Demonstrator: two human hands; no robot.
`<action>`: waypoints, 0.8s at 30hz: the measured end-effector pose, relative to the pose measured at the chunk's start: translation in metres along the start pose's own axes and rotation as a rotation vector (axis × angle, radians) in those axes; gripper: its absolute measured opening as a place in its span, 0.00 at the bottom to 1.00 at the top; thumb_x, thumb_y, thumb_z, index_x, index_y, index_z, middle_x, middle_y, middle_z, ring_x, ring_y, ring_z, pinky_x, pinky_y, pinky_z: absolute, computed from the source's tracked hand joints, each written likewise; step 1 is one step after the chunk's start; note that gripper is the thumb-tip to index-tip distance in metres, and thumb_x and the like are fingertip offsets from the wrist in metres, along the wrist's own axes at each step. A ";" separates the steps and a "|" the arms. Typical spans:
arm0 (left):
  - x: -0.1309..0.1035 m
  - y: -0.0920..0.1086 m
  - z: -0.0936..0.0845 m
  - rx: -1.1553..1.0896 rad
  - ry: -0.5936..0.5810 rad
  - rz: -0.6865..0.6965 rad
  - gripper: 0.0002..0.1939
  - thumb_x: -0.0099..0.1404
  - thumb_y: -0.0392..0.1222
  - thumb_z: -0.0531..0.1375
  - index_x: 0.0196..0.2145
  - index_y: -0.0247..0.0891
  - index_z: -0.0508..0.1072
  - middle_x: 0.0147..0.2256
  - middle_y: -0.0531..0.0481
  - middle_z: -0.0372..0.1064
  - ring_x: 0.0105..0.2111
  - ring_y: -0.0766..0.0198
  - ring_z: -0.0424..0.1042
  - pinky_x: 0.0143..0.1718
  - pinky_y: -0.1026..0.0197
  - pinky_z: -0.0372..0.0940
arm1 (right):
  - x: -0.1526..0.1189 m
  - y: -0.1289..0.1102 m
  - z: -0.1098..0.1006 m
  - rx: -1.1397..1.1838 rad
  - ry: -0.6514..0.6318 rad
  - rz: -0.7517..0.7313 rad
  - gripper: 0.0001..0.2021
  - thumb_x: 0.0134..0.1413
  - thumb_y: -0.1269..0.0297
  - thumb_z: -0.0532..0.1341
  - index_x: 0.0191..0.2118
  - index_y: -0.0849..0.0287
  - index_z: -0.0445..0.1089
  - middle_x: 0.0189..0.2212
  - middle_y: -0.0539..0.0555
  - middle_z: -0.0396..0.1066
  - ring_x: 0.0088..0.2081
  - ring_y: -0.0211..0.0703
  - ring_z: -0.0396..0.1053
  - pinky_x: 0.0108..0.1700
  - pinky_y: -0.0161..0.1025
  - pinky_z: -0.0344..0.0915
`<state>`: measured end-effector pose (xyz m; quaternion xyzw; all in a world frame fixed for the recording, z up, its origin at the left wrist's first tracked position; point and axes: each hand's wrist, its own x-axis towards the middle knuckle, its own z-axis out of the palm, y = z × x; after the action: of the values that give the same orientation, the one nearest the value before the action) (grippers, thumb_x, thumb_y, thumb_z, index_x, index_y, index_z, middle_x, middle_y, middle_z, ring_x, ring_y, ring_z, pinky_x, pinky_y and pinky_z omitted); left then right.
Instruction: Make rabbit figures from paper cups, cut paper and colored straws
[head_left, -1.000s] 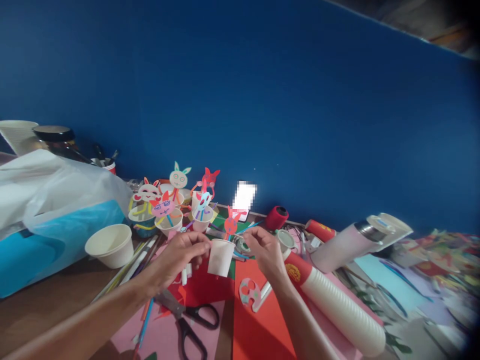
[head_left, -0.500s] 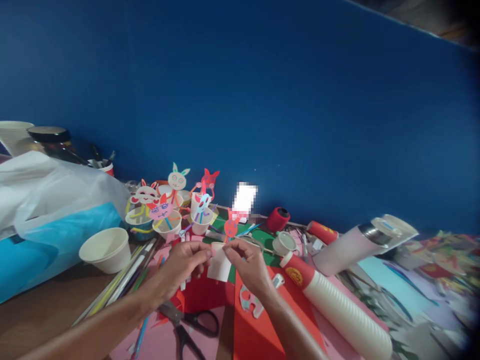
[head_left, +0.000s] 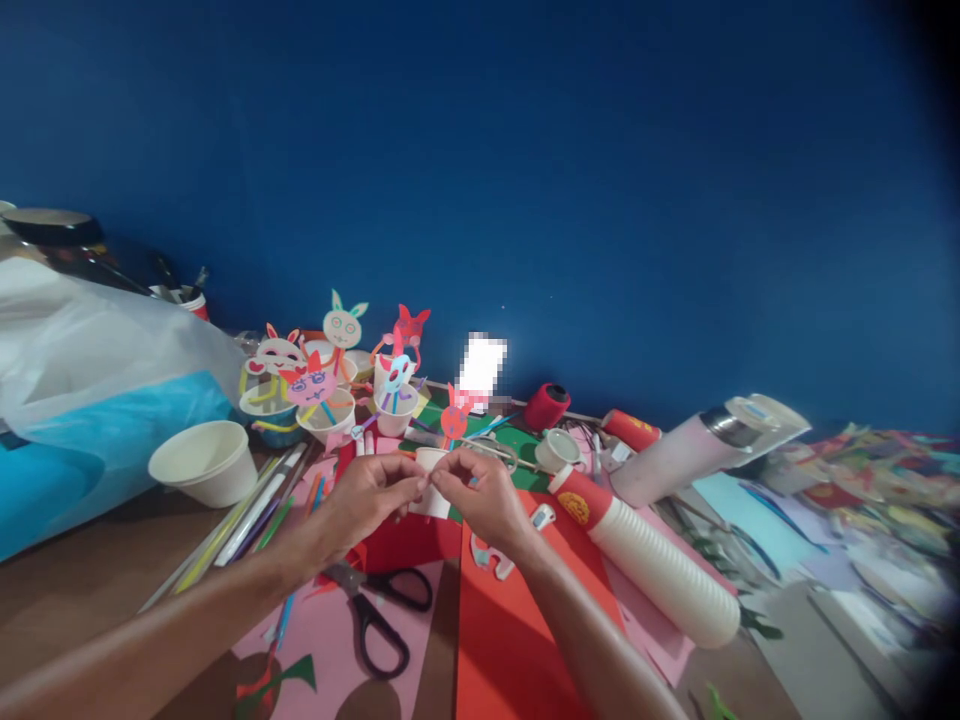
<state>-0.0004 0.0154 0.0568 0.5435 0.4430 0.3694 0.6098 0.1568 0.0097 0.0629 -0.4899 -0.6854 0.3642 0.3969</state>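
My left hand and my right hand meet at the centre, both with fingers pinched at the front of a white paper cup. Whatever lies between the fingertips is too small to make out. Just behind the cup rises a red paper animal head. Below my left hand, black-handled scissors lie on pink paper. An orange-red sheet spreads beneath my right forearm.
Cups with paper animal figures stand behind left, near an empty white bowl. To the right lie stacked paper cups and a pale bottle. A blue wall rises behind.
The whole view has shifted, so the table items appear higher in the picture. My two hands have come closer together in front of the white cup.
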 end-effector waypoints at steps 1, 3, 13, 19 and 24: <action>-0.001 0.001 0.000 0.003 0.004 0.003 0.05 0.53 0.39 0.58 0.26 0.36 0.71 0.19 0.57 0.64 0.18 0.72 0.60 0.21 0.68 0.54 | 0.000 -0.001 0.000 0.005 -0.004 0.001 0.06 0.48 0.70 0.56 0.24 0.60 0.66 0.19 0.45 0.60 0.22 0.32 0.56 0.24 0.29 0.52; -0.001 0.004 -0.003 0.022 0.025 0.009 0.04 0.53 0.39 0.58 0.24 0.36 0.71 0.18 0.57 0.63 0.18 0.72 0.60 0.20 0.68 0.54 | -0.001 -0.002 -0.002 0.015 -0.012 -0.004 0.06 0.48 0.69 0.56 0.24 0.60 0.66 0.19 0.45 0.60 0.22 0.32 0.56 0.24 0.29 0.52; -0.001 0.042 -0.056 -0.175 0.240 0.217 0.01 0.53 0.36 0.59 0.25 0.37 0.69 0.20 0.56 0.64 0.18 0.73 0.62 0.21 0.69 0.58 | 0.000 0.000 -0.014 -0.011 0.081 -0.050 0.06 0.52 0.66 0.56 0.28 0.60 0.68 0.22 0.48 0.65 0.24 0.34 0.60 0.26 0.31 0.56; -0.006 0.049 -0.056 -0.221 0.228 0.244 0.02 0.53 0.37 0.59 0.25 0.36 0.68 0.22 0.56 0.64 0.18 0.73 0.62 0.20 0.69 0.59 | -0.024 -0.015 0.021 -0.360 -0.221 -0.253 0.07 0.54 0.71 0.54 0.32 0.58 0.70 0.29 0.51 0.71 0.32 0.38 0.66 0.34 0.33 0.58; -0.007 0.051 -0.053 -0.241 0.186 0.231 0.02 0.52 0.35 0.59 0.24 0.35 0.68 0.22 0.55 0.65 0.18 0.74 0.62 0.20 0.69 0.57 | -0.044 -0.010 0.052 -0.755 -0.403 -0.338 0.07 0.52 0.62 0.56 0.32 0.59 0.69 0.28 0.55 0.69 0.33 0.46 0.66 0.31 0.38 0.59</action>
<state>-0.0509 0.0331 0.1078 0.4776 0.3845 0.5359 0.5804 0.1148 -0.0409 0.0413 -0.4013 -0.9038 0.1071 0.1032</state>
